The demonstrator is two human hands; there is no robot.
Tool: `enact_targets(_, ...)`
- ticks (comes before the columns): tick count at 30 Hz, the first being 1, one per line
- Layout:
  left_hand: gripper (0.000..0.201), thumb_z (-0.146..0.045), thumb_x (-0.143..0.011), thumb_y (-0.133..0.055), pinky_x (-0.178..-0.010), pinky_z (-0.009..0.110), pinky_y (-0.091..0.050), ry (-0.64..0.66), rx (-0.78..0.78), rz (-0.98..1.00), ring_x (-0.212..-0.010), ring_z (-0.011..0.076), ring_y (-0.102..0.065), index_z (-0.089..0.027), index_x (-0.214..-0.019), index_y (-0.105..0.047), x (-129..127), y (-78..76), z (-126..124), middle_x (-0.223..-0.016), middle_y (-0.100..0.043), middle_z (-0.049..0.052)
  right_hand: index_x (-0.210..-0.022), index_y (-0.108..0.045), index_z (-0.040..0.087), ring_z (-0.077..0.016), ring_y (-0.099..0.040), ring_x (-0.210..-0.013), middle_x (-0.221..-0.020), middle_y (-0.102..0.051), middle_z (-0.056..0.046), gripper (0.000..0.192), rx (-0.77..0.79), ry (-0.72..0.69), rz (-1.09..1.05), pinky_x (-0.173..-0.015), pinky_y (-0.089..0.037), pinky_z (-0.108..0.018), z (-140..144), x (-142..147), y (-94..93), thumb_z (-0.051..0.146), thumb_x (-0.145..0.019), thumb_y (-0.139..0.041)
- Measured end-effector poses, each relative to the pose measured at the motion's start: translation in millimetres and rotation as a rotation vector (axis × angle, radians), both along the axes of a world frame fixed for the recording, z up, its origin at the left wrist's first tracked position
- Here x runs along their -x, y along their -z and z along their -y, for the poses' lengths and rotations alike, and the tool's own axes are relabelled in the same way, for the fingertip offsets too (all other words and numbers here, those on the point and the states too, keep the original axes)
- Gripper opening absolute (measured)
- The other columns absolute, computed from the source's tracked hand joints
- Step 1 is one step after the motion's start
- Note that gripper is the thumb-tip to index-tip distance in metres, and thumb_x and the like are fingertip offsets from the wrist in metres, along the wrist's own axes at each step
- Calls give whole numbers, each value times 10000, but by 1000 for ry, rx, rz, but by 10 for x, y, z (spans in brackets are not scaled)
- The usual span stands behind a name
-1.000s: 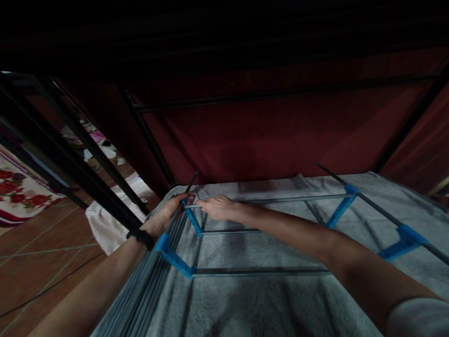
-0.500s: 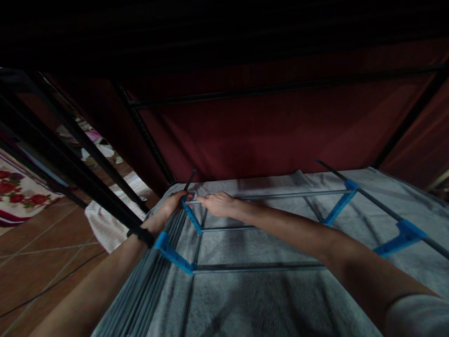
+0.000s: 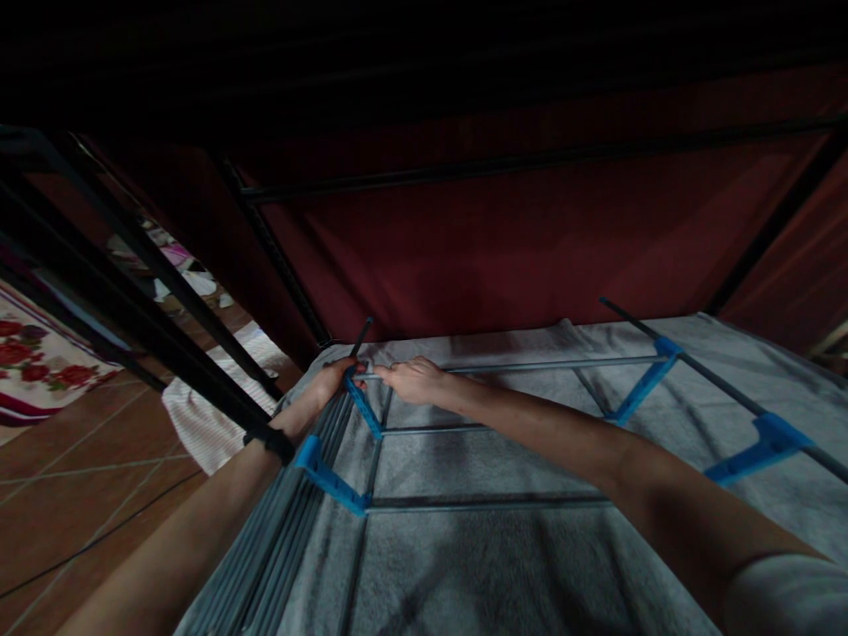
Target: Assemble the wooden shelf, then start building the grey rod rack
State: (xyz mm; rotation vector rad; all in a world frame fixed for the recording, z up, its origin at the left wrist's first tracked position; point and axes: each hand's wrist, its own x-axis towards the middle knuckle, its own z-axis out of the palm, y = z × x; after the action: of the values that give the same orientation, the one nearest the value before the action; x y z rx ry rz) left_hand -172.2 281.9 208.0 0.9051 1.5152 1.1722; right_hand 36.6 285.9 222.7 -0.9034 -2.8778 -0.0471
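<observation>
My left hand [image 3: 333,380] is closed around a blue plastic connector [image 3: 361,402] at the far left corner of a grey tube frame. Just to its right, my right hand [image 3: 414,380] grips the end of a grey metal tube [image 3: 530,365], which runs across to another blue connector [image 3: 646,382]. Whether the tube's end sits inside the left connector is hidden by my fingers. Nearer to me, a blue connector [image 3: 331,477] joins a lower grey crossbar [image 3: 490,506]. One more blue connector [image 3: 759,449] is on the right-hand tube.
Grey cloth [image 3: 490,574] lies under the frame. Several loose grey tubes [image 3: 265,565] lie together along its left side. Dark metal bars [image 3: 159,327] slant past my left forearm. A dark red panel [image 3: 496,256] stands behind. A striped cloth [image 3: 205,415] is on the tiled floor [image 3: 86,477].
Both hands keep their hold at the far left corner. My right hand has shifted very slightly up; the frame looks nearly unchanged.
</observation>
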Motion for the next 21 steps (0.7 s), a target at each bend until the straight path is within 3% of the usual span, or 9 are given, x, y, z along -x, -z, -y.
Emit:
enact_targets(8, 116, -293, -806, -601, -486, 247, -502, -29, -8, 85, -494, 141, -584, -184, -843, -614, -38, -16, 7, -685, -633, 1, -1320, -478, 210, -248, -711, -985, -1146, -720, -121, 379, 3, -11, 8, -827, -544, -396, -11, -4, 7, 158, -973, -334)
enact_targets(21, 114, -303, -759, -616, -498, 256, -482, -11, -11, 11, -506, 155, -590, -197, -800, -630, -65, -12, 7, -686, -649, 10, -1340, -476, 202, -263, -714, -989, -1153, -721, -143, 377, -6, -15, 8, -828, -538, -404, -9, -25, 19, 198, -993, -329)
